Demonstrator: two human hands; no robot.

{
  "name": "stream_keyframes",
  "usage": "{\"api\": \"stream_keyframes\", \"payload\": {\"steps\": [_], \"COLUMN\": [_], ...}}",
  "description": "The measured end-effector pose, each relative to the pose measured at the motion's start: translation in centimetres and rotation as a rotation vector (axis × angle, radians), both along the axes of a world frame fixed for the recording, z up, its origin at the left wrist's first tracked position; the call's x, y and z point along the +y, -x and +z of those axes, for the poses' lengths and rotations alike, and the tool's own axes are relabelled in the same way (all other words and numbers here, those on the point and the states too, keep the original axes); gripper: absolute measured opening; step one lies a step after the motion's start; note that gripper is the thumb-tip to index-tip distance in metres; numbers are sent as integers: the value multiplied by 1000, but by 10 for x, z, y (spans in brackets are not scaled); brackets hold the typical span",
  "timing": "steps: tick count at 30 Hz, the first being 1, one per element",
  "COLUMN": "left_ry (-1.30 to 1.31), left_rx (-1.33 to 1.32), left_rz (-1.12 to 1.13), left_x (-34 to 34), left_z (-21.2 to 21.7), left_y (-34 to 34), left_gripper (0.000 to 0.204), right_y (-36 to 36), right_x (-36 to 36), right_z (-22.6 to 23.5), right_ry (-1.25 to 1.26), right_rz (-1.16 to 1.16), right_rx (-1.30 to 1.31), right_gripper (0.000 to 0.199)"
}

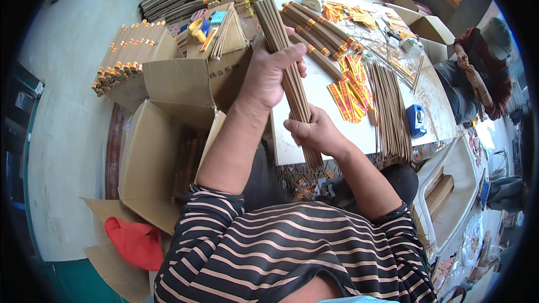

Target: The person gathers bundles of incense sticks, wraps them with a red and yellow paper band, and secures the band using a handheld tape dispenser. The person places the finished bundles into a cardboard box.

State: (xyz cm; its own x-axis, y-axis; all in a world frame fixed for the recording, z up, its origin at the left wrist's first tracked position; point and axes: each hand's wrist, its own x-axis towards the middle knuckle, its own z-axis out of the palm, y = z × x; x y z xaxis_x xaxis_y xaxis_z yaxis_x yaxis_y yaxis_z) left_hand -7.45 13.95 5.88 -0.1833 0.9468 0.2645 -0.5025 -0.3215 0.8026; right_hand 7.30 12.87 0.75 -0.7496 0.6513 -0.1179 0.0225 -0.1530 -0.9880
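A long bundle of thin brown incense sticks (pixel 289 76) is held at a slant over the near left edge of the white table. My left hand (pixel 270 70) is wrapped round its upper part, thumb across the front. Lower down, my right hand (pixel 318 130) grips the same bundle, its fingers partly hidden behind the sticks. On the table to the right lie red and yellow paper labels (pixel 352 90) and a loose row of brown sticks (pixel 390 109). Behind them are finished bundles with orange bands (pixel 320 28).
An open cardboard box (pixel 160 157) stands to my left with banded bundles inside. Farther left, banded rolls (pixel 126 50) are stacked. A blue tape dispenser (pixel 416 121) sits on the white table (pixel 292 146) near its right edge. A seated person (pixel 483 73) works at far right.
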Motion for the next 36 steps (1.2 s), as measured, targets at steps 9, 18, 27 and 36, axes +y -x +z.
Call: {"api": "stream_keyframes", "payload": {"steps": [9,18,27,36], "left_ry": [152,330,239,87], "left_rx": [-38,-208,-208,-479], "left_rz": [273,188,3,-450], "left_x": [-14,-30,-60,-80], "left_z": [-33,-51,-46,-22], "left_y": [-9,-23,-55,-58], "left_gripper": [10,11,14,15], "right_y": [-8,-33,-56,-79], "right_x": [-23,-46,-79,-108], "right_z": [-24,-33,-13,7], "right_ry": [-484,-268,-155,374], "right_rz": [-206,-120,-116,122], "right_rx": [-342,-327,-282,185], "right_gripper": [16,12,20,14]}}
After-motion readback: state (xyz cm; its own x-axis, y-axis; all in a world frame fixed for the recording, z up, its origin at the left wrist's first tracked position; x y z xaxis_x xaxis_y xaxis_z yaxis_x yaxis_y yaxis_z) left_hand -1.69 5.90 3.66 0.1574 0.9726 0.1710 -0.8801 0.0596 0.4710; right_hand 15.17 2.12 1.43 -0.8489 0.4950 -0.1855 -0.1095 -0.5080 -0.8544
